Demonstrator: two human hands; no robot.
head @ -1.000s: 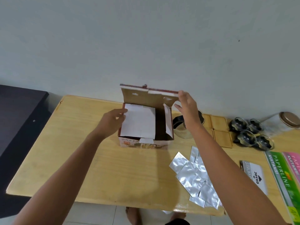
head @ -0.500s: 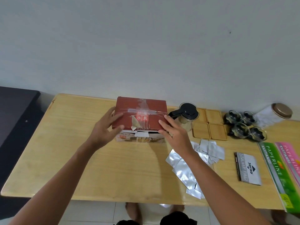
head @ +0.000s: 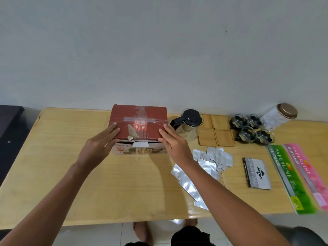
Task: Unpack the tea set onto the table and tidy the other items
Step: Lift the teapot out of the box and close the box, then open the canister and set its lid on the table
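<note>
The red tea-set box (head: 140, 121) stands shut on the wooden table (head: 71, 174), its taped lid facing up. My left hand (head: 99, 146) lies flat with fingers on the lid's front left corner. My right hand (head: 173, 144) rests flat on the lid's front right corner. To the right of the box stand a glass teapot with a black lid (head: 189, 124), several square wooden coasters (head: 215, 132) and several small glass cups (head: 252, 128). Neither hand grips anything.
Several silver foil sachets (head: 213, 157) lie scattered near my right forearm. Further right lie a Joyko stamp pad (head: 257, 173), a green receipt book (head: 289, 178) and a pink one (head: 307, 173). A glass jar with a bronze lid (head: 280, 114) lies by the wall. A dark cabinet (head: 8, 132) borders the left.
A second ago the box lid stood open, held by my right hand. The lid came down, and both hands now lie flat on the shut lid.
</note>
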